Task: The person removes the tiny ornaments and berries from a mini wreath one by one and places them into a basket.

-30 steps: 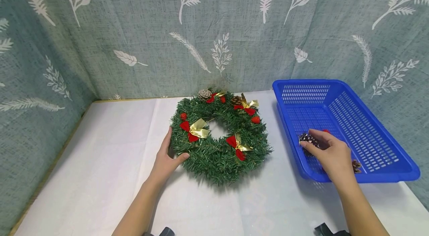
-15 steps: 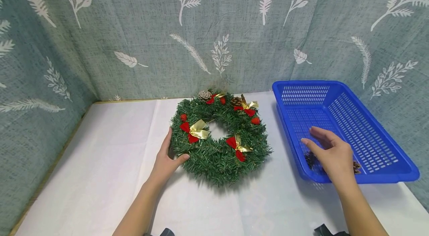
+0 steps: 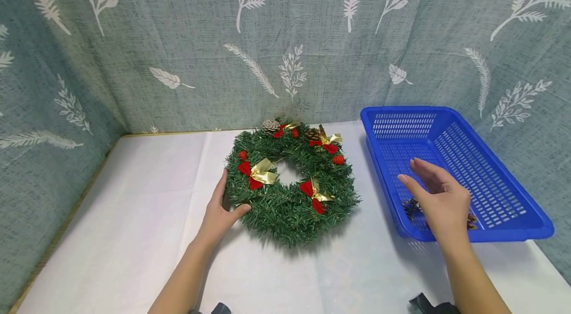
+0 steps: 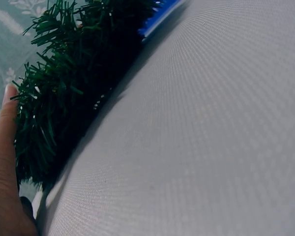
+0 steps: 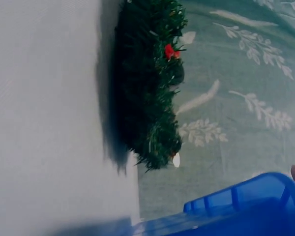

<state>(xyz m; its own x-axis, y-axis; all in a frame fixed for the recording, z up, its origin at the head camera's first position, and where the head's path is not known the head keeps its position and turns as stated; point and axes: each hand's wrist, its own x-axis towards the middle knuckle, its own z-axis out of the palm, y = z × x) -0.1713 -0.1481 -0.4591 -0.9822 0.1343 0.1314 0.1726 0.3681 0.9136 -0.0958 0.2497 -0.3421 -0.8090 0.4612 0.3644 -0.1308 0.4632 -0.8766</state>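
Observation:
A green artificial wreath (image 3: 292, 220) lies on the white cloth, trimmed with red and gold bows (image 3: 263, 173), pine cones and small red ornaments. My left hand (image 3: 223, 217) grips its left side, thumb over the front greenery and fingers along the outer edge. In the left wrist view the thumb (image 4: 2, 142) presses along the wreath's bristles. Over the near left part of a blue basket (image 3: 388, 175) hovers my right hand (image 3: 441, 200), its thumb and fingers apart and nothing between them. Beneath it a dark pine cone (image 3: 410, 207) shows partly; a brown pine cone (image 3: 471, 221) peeks out beside the wrist.
The basket's slotted walls rise at the right of the table, close to the patterned curtain (image 3: 200, 81) at the back. Another curtain side borders the left table edge. White cloth (image 3: 147, 215) covers the tabletop.
My right hand has let go of the dark pine cone, which now lies lower in the basket, and has risen slightly. The left hand and wreath have stayed in place.

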